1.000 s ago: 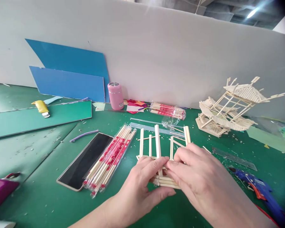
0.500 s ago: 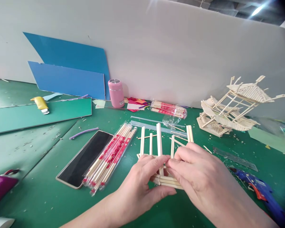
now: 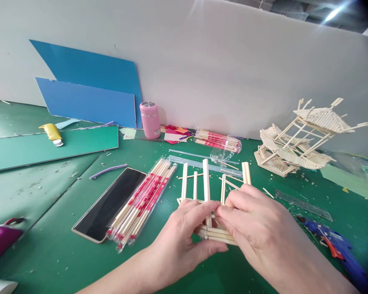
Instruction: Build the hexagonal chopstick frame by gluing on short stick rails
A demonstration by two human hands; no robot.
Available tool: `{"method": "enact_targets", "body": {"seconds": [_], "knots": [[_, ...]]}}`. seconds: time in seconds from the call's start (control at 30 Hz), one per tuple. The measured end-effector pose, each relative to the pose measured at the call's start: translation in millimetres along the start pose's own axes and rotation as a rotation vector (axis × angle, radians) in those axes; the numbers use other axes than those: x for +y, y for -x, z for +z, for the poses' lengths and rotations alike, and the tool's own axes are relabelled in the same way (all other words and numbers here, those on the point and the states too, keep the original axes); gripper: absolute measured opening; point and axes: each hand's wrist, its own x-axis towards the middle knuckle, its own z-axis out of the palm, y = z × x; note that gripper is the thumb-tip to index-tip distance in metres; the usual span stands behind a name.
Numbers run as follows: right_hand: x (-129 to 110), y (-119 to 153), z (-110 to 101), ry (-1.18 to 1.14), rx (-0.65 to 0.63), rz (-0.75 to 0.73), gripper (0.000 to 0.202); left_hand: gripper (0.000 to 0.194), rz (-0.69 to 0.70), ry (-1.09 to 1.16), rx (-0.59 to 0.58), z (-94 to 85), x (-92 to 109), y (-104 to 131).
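Observation:
A small frame of pale wooden sticks (image 3: 206, 183) with several upright posts stands between my hands at the front middle of the table. My left hand (image 3: 184, 232) is closed around its near left side, thumb along the bottom sticks. My right hand (image 3: 260, 224) grips the near right side, its fingertips pinched together beside the left fingertips. Whatever lies in that pinch is hidden by the fingers. Left of the frame, a plastic-wrapped pack of chopsticks (image 3: 144, 202) rests partly on a dark phone (image 3: 112, 204).
A blue hot glue gun (image 3: 334, 241) lies at the right, near a clear plastic strip (image 3: 304, 205). Behind it stands a stick pavilion model (image 3: 297, 139). A pink flask (image 3: 150, 120), another chopstick pack (image 3: 217, 141) and blue boards (image 3: 88, 102) line the wall. A yellow cutter (image 3: 52, 134) lies left.
Almost nothing differs. Both hands keep the same hold on the stick frame, and the view has shifted only very slightly.

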Motion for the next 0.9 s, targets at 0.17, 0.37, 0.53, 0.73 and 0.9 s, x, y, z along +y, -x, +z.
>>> {"method": "enact_targets", "body": {"seconds": [0.17, 0.37, 0.53, 0.73, 0.9], "knots": [[0.1, 1.1, -0.9, 0.005, -0.013, 0.006, 0.03, 0.042, -0.006, -0.002, -0.007, -0.1, -0.4, 0.1], [-0.2, 1.7, -1.3, -0.006, -0.015, 0.006, 0.031, 0.044, 0.0, 0.006, 0.005, -0.2, -1.0, 0.7], [-0.3, 0.5, -1.0, -0.005, -0.002, -0.003, 0.032, 0.044, -0.013, 0.016, 0.005, 0.1, -1.5, 0.6], [-0.5, 1.0, -1.2, -0.009, -0.006, -0.001, 0.03, 0.043, -0.008, 0.014, 0.006, -0.3, -0.4, -0.2], [-0.6, 0.1, -1.4, -0.007, -0.005, 0.003, 0.032, 0.044, -0.022, 0.022, -0.004, -0.2, -1.2, 0.9]]}}
